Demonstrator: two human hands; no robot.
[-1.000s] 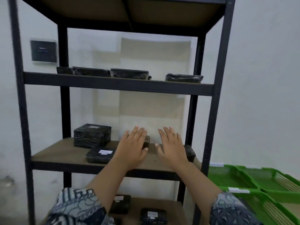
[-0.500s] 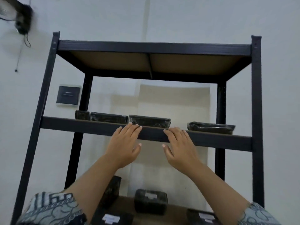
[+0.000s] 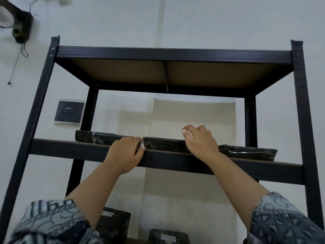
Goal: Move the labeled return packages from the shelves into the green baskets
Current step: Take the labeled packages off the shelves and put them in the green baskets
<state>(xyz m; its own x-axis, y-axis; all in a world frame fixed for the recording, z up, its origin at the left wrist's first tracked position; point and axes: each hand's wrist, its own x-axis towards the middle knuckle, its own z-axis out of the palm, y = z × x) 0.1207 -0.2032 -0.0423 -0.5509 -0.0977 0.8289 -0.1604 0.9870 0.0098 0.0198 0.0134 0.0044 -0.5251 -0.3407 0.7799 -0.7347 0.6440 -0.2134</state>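
On the upper shelf (image 3: 175,161) of a black metal rack lie three flat packages wrapped in black plastic. My left hand (image 3: 125,154) curls around the left end of the middle package (image 3: 164,144). My right hand (image 3: 200,142) reaches over that package's right end, fingers bent over its top. Another flat package (image 3: 97,138) lies to the left and a third (image 3: 248,153) to the right. Two boxier black packages with white labels (image 3: 114,224) (image 3: 168,235) sit on the shelf below. No green basket is in view.
The rack's top board (image 3: 167,74) hangs close above the upper shelf. Black uprights (image 3: 305,120) frame both sides. A dark wall panel (image 3: 69,110) and a wall fan (image 3: 19,23) are at the left.
The view tilted upward from the lower shelf to the upper one. Both hands rose from flat and open to the upper shelf and closed around the ends of the middle flat package.
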